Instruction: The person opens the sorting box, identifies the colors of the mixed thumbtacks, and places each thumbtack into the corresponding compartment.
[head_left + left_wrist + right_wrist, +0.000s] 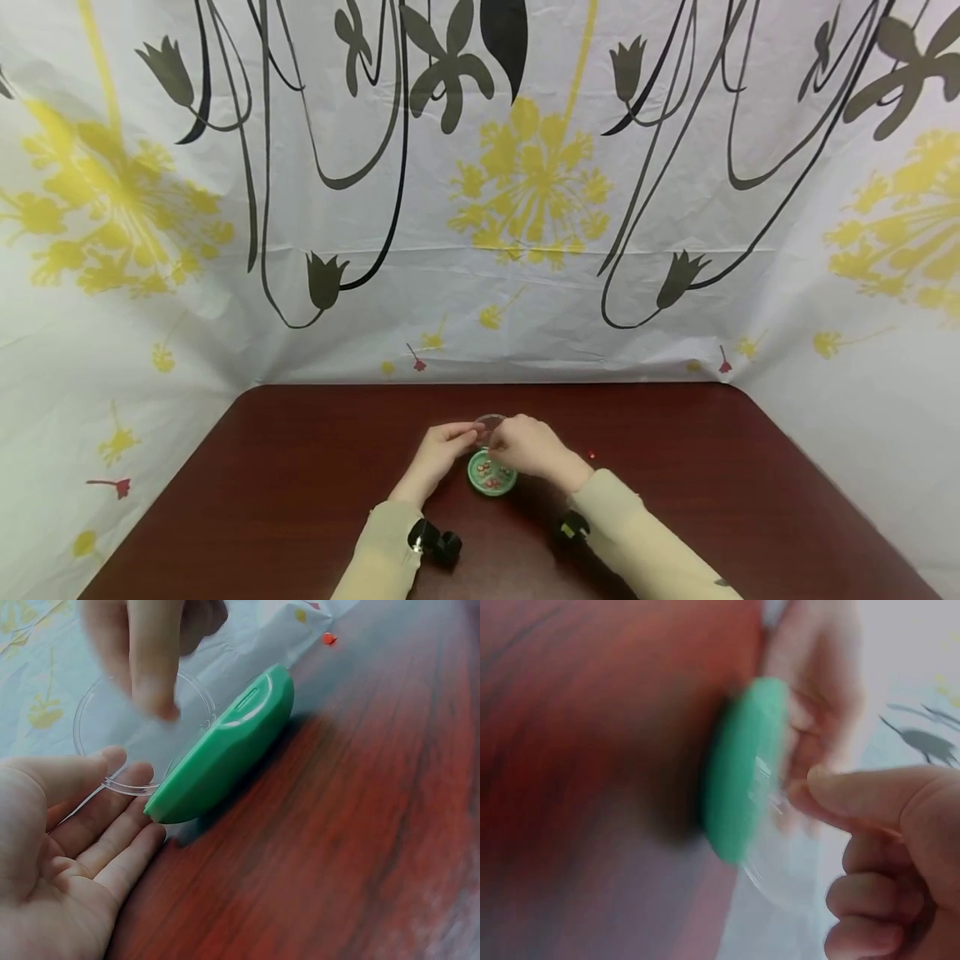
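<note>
A small round green case [492,473] lies on the table with its clear lid [82,724] swung up at the far side. Small red and pale pieces [491,482] lie inside it. My left hand [441,454] is beside the case and pinches the lid's rim between thumb and forefinger, its other fingers stretched out behind. Over the case is my right hand [531,448], thumb and forefinger brought together at the tips and the remaining fingers curled in. I cannot tell whether a tiny piece sits between those fingertips [819,780].
One small red piece [591,455] lies on the dark red-brown table [315,467], right of the right hand. A white cloth [420,217] with flower prints hangs behind the table and along both sides. Both wrists wear small black cameras [435,542].
</note>
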Demonstrator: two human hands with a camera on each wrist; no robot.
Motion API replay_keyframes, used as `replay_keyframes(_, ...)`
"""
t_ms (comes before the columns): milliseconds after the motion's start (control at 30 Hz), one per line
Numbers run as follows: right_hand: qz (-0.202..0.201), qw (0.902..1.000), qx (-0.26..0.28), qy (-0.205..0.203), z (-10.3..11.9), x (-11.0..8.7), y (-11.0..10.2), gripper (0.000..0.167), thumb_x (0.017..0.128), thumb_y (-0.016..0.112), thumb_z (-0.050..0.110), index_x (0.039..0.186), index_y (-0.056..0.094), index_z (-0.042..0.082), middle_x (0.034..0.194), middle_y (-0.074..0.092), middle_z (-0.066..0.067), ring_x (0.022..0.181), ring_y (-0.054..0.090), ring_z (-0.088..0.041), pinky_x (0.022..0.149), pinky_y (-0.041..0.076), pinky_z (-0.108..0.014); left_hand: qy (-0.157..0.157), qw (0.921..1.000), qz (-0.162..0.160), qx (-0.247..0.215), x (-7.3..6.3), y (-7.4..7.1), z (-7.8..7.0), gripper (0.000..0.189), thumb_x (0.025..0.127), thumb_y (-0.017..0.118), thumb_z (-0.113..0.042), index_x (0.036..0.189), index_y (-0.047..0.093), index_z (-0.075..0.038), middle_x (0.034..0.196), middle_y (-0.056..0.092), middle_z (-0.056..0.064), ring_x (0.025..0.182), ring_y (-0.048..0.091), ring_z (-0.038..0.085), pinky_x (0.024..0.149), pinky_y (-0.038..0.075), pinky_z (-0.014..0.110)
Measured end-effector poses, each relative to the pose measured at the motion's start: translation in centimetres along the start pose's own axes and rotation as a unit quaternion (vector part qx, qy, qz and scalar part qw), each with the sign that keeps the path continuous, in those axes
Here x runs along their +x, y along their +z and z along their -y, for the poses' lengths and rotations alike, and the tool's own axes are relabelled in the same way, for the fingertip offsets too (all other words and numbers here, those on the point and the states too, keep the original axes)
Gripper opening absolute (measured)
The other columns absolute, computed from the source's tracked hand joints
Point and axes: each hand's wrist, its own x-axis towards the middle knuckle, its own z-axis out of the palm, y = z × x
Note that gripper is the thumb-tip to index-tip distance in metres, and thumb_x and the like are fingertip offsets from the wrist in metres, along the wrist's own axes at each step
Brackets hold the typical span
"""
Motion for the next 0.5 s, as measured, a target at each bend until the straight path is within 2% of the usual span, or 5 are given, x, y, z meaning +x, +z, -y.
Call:
replay_keyframes(100,-0.009,0.9988,0.043,0.022,-1.9,-1.2,-2.0,0.008,0.083,0.071,0.017,0.077,0.076,0.018,0.067,0.063,0.013,0.057,0.052,-0.002,0.051,0.046,-0.025,-0.001,0.9999,-0.001,0.012,0.1,-0.1,-0.1,0.032,0.098,0.06,-0.016,0.122,0.065,0.005,0.119,0.065,0.018,0.108,0.064,0.028,0.093,0.052,0.037)
replay_keyframes(233,-0.009,0.9942,0.039,0.1,-5.3,-3.2,-3.8,0.009,0.081,0.073,0.017,0.073,0.073,0.022,0.066,0.063,0.013,0.053,0.054,-0.007,0.051,0.047,-0.029,0.0,0.9997,0.0,0.022,0.1,-0.3,0.0,0.032,0.098,0.059,-0.016,0.122,0.065,0.004,0.116,0.067,0.018,0.107,0.064,0.028,0.094,0.052,0.036)
replay_keyframes(367,0.019,0.983,0.02,0.181,-8.0,-5.6,-4.1,0.017,0.079,0.075,0.013,0.064,0.069,0.017,0.059,0.06,0.007,0.05,0.05,-0.011,0.048,0.043,-0.03,-0.003,0.9997,0.002,0.024,0.1,-0.2,0.2,0.032,0.098,0.059,-0.015,0.123,0.064,0.004,0.116,0.067,0.018,0.108,0.064,0.029,0.094,0.052,0.035)
replay_keyframes(500,0.016,0.9736,0.016,0.227,-9.3,-7.1,-3.9,0.016,0.077,0.078,0.015,0.065,0.067,0.017,0.064,0.06,0.008,0.057,0.052,-0.012,0.05,0.044,-0.033,-0.006,0.9998,0.004,0.019,0.2,0.1,0.4,0.032,0.098,0.06,-0.016,0.123,0.064,0.004,0.116,0.067,0.018,0.108,0.064,0.029,0.094,0.052,0.035)
